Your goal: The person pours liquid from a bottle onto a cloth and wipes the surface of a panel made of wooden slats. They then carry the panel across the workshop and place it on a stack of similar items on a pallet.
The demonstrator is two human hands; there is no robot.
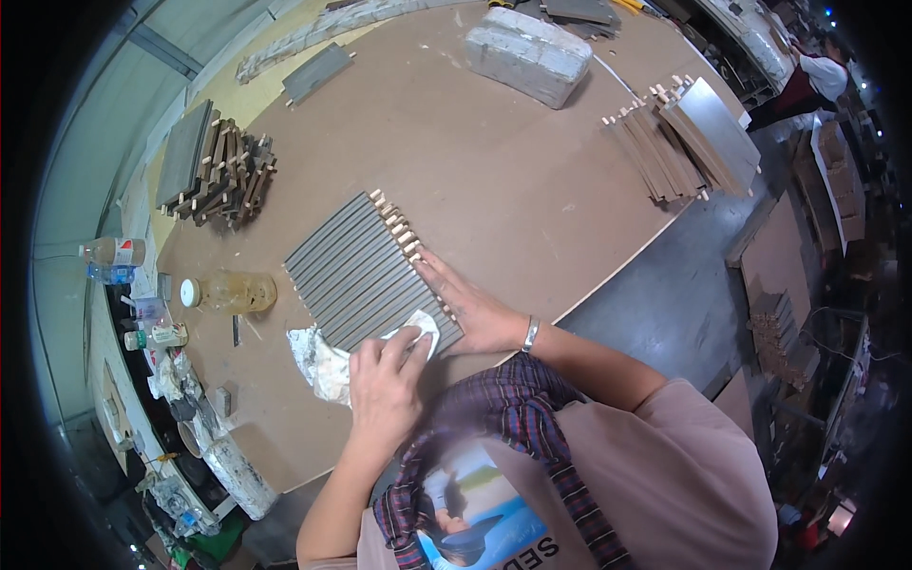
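A row of narrow grey wooden slats (353, 271) lies side by side on the brown table, with pale dowel pegs (395, 226) sticking out at the right edge. My left hand (388, 380) presses a white cloth (425, 328) onto the near end of the slats, its fingers bent over it. More crumpled white cloth (328, 369) shows left of that hand; whether it is the same piece I cannot tell. My right hand (480, 309) rests along the pegged edge with fingers stretched out, bracing the slats.
Stacks of pegged boards stand at the left (214, 166) and right (684, 142). A wrapped block (527, 55) and a lone board (318, 73) lie at the back. Left are a jar of yellowish liquid (233, 292) and bottles (114, 252). Another person (807, 85) stands far right.
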